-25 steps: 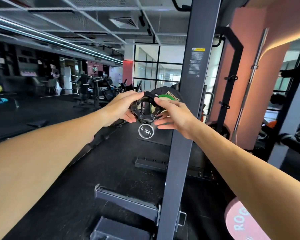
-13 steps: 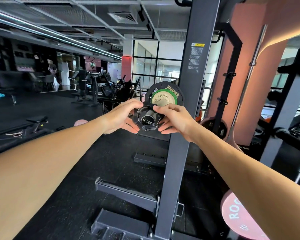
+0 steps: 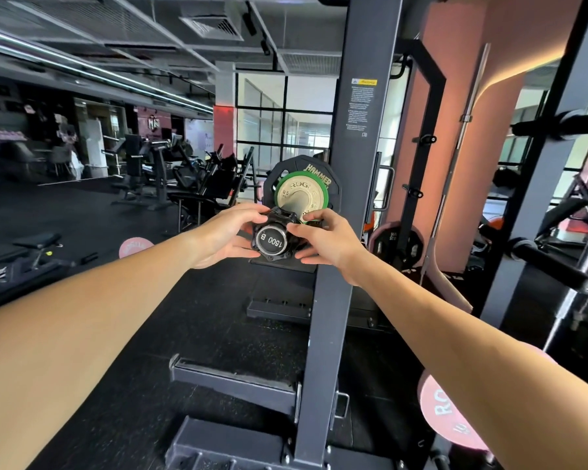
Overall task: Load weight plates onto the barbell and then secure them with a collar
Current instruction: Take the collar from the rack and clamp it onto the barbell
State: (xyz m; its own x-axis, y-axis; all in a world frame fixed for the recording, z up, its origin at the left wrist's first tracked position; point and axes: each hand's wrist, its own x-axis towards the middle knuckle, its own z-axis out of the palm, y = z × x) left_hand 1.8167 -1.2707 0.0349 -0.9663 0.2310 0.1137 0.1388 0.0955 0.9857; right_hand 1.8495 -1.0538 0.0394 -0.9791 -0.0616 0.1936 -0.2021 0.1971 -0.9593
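Observation:
The barbell sleeve points at me, and its round end cap (image 3: 269, 241) reads "1500 B". A black collar (image 3: 283, 217) sits around the sleeve just behind the cap. My left hand (image 3: 226, 234) grips the collar's left side and my right hand (image 3: 323, 237) grips its right side. Behind the collar, a small green-rimmed plate (image 3: 301, 191) lies against a larger black "HAMMER" plate (image 3: 323, 176), both on the sleeve.
The dark grey rack upright (image 3: 347, 198) stands just right of the sleeve, with its base and a plate-storage peg (image 3: 231, 385) below. A pink plate (image 3: 445, 412) rests low right, another pink plate (image 3: 133, 247) lies on the floor at left. Gym machines fill the back left.
The collar has slid over the sleeve end, so the cap now shows in front of it. Both hands moved with it towards the plates.

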